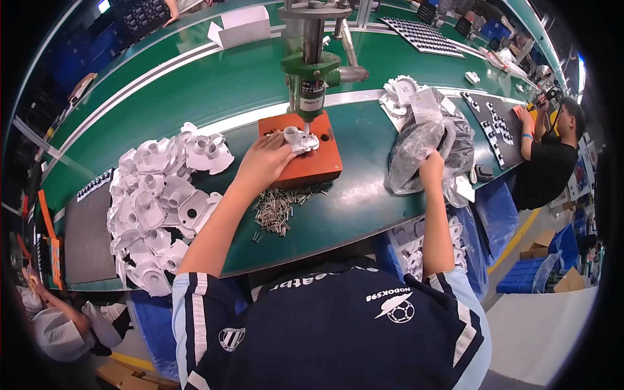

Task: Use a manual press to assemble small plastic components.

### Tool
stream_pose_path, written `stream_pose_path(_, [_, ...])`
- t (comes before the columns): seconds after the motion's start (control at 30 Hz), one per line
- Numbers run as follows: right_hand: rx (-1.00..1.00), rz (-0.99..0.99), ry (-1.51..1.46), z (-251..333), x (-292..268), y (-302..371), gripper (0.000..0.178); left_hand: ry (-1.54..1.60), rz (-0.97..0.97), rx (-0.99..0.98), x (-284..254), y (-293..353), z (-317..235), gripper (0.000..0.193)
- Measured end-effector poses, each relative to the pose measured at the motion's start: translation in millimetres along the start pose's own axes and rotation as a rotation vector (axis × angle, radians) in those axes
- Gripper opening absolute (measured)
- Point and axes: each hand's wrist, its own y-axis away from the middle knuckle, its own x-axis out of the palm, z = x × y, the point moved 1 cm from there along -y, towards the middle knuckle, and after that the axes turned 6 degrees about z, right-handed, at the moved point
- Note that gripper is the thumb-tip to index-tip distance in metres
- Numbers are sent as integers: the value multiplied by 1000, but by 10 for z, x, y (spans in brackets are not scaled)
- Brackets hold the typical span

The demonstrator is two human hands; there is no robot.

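Note:
My left hand (268,156) rests on an orange block (320,168) and grips a small white plastic part (303,139) on its top. The tip of a green-bodied press (310,97) comes down right at that part. At the right, my right hand (431,168) is closed on the edge of a clear plastic bag (411,156); its fingertips are partly hidden. A heap of small metal pins (281,209) lies against the block's near side. Left of my left forearm is a large pile of white plastic housings (153,195).
White parts (404,90) lie behind the bag. A dark mat (497,130) holding small black-and-white pieces is farther right, with a co-worker (552,149) beside it. Another dark mat (91,237) is at the left. Below the bench edge sits a bin of white parts (416,244).

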Motion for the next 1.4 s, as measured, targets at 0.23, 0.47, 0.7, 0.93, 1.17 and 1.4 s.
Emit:
stream_pose_path(0.23, [94,-28,-215,-481,-50,-63,31,74,21,34,94,43,126,20])
stream_pose_path(0.47, [41,-186,-739,174,-654,58,35,-15,43,-86,177,6,-176,57])
stream_pose_path(0.7, [-394,260,-722,1883,434,149,15,11,2,-166,133,29,-233,67])
stream_pose_path(0.93, [-584,325,-486,2145,823,48,12,25,27,-188,177,39,-219,67])
stream_pose_path(1.17, [-547,400,-556,2199,719,76,13,12,6,-190,134,50,-219,68])
stream_pose_path(1.4, [-805,252,-401,2175,732,211,14,65,41,-188,139,58,-185,64])
